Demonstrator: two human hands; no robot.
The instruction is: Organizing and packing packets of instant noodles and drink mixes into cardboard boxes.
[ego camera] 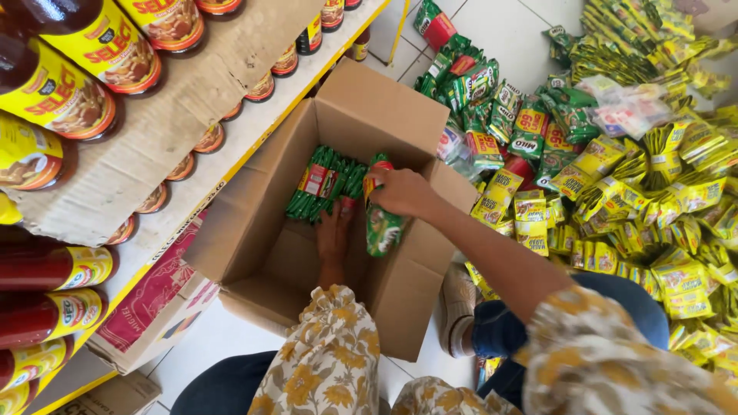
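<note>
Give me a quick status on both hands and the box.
Right hand gripping a strip of green sachets over the cardboard box. Left hand inside, against the stacked green sachets. Nothing blocking the opening.

Box (261,253) on floor (507,31), beside shelf (231,146) at its left. Sachet stack (323,184) in box's far corner. Sachet pile (615,169) on floor, right of box. Bottles (69,92) on shelf.

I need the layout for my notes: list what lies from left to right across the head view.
Bottles on the shelf → open cardboard box → left hand on the green sachets inside → right hand gripping a green sachet strip → pile of yellow sachets on the floor.
</note>
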